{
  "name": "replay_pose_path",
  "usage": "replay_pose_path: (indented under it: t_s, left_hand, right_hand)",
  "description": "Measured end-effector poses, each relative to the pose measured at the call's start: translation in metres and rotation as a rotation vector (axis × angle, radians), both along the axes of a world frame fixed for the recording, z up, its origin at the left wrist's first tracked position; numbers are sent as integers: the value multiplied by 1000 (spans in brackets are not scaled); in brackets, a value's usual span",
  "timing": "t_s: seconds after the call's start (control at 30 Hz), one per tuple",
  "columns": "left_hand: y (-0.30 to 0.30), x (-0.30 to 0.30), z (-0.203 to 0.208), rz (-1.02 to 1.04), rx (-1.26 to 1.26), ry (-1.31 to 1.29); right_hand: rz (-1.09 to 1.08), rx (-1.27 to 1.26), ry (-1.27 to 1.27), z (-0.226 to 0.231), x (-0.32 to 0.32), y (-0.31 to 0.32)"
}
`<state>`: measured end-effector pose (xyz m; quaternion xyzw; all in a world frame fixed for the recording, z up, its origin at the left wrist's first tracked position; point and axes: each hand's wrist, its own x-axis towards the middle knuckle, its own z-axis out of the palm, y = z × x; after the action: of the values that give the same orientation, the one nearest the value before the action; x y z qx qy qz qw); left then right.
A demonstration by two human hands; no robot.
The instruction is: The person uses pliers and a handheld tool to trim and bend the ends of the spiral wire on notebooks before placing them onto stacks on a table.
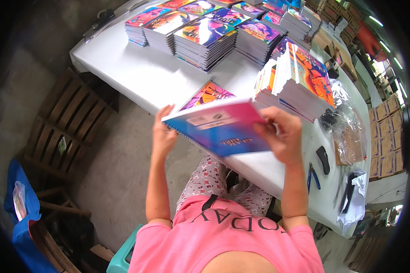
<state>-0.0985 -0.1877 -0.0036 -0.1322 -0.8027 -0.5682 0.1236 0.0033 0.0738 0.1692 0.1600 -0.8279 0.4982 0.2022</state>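
One notebook [234, 129], spiral-bound, blue and pink, held tilted above the near edge of the counter [123, 75]: left hand [163, 131] gripping its coiled left edge, right hand [283, 136] clasping its right end. Pliers [313, 176], one pair, blue-handled, near right. Second notebook [210, 94], orange and purple, just beyond the first. Notebook pile [307, 84], tall, right. Notebook stacks [205, 41], several, bright-covered, far.

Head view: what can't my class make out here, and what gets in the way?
All in the head view:
- Held notebook, between left hand and right hand: far face turned away; small print on the near face blurred.
- Orange-and-pink notebook on the table: lower part hidden behind the held one.
- Rearmost book stacks: cut off by the top edge.
- Teal stool: partly hidden by the pink shirt, cut off by the bottom edge.
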Motion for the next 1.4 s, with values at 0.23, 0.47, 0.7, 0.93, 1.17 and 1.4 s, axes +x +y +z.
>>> replay_pose_path:
  t_s: [0.23, 0.47, 0.7, 0.93, 1.17, 1.4]
  left_hand:
    - [35, 7, -44, 79, -236, 113]
    - [37, 2, -23, 194, -206, 111]
    - [26, -17, -26, 130, -72, 43]
    - [4, 3, -10, -320, 23, -33]
    - [-17, -3, 3, -520, -167, -120]
    - [-9, 9, 13, -410, -265, 69]
  right_hand:
    - [-10, -406, -81, -13, 0, 23]
    - [-130, 21, 491, 8, -38, 12]
    - [-188, 538, 21, -159, -21, 3]
    - [-165, 118, -184, -156, 10, -25]
    - [-191, -1070, -563, -130, 12, -46]
    - [4, -1110, -590, -113, 6, -39]
